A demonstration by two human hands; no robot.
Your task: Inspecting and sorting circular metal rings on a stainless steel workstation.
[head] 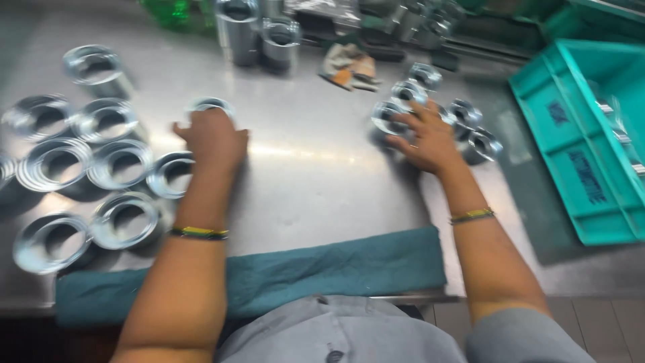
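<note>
My left hand (213, 140) rests on the steel table (316, 175), closed around a shiny metal ring (209, 105) whose top shows above the knuckles. Several more wide metal rings (101, 161) stand in rows to its left. My right hand (428, 140) lies with fingers spread over a cluster of smaller metal rings (430, 107), fingertips touching the nearest ones. The picture is motion-blurred, so whether the right hand grips one is unclear. Both wrists wear thin bands.
A folded teal cloth (322, 269) lies along the near table edge. A teal plastic crate (591, 141) with metal parts stands at the right. Tall metal cylinders (259, 37) and a crumpled glove (349, 66) sit at the back.
</note>
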